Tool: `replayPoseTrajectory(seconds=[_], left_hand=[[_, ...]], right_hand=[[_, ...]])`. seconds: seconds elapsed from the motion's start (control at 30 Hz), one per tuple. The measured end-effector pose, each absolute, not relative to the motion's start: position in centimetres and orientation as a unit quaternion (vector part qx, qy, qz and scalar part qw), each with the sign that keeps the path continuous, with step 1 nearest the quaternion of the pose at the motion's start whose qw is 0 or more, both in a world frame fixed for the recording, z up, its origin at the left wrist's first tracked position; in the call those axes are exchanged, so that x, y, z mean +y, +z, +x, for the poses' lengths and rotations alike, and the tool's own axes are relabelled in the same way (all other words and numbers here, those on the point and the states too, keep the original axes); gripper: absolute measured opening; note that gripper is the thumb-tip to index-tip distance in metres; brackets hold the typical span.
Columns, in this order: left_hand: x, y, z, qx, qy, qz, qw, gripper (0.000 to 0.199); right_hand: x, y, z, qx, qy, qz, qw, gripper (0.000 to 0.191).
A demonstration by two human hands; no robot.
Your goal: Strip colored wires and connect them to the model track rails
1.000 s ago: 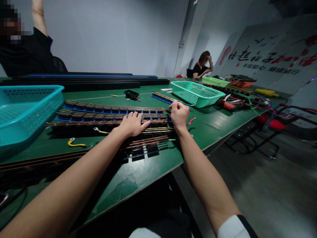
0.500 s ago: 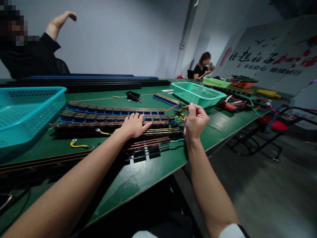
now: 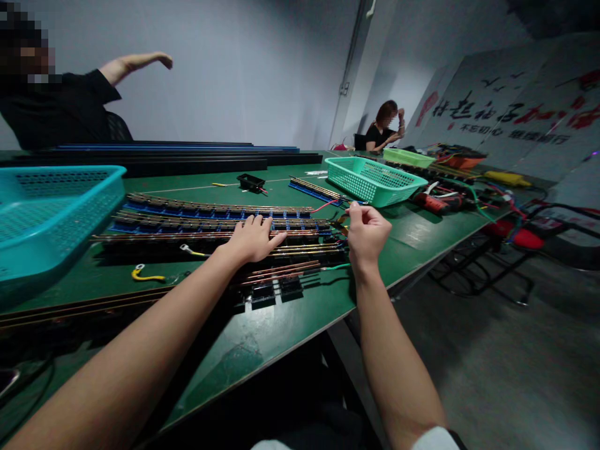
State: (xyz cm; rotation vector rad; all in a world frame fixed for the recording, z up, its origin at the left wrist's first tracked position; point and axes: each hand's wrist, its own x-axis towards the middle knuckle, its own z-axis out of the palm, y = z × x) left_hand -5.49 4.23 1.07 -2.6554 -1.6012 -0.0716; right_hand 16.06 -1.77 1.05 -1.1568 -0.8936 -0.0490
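Note:
My left hand (image 3: 252, 240) lies with spread fingers on a row of long strips with copper-coloured rods (image 3: 210, 235). Beside the right ends of the strips, my right hand (image 3: 367, 234) is closed; what its fingers hold is too small to make out. Blue-based strips (image 3: 215, 209) lie just behind my left hand. A green wire (image 3: 336, 267) runs from the nearer copper rods (image 3: 281, 272) toward my right wrist. Left of my left hand are a wire with a metal lug (image 3: 192, 250) and a yellow lugged wire (image 3: 147, 275).
A blue basket (image 3: 51, 219) stands at the left, a green basket (image 3: 375, 181) behind my right hand. Red-handled tools (image 3: 435, 202) lie right of it. Long black profiles (image 3: 164, 164) line the back. Two people (image 3: 56, 109) (image 3: 380, 132) are across the table.
My right hand has moved slightly left and down. My left hand stays in place. The left person's arm has lowered and reached right; the far person has raised a hand.

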Motion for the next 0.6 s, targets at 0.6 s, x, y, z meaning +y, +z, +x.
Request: replayPoseTrajectory(seconds=[0.6], left_hand=[[4.5,0.7,-5.4,-0.518,-0.031,-0.854,0.020,0.084]], right_hand=[[-2.8,-1.0,15.0,-0.745,-0.114,-0.505,0.420,0.036]])
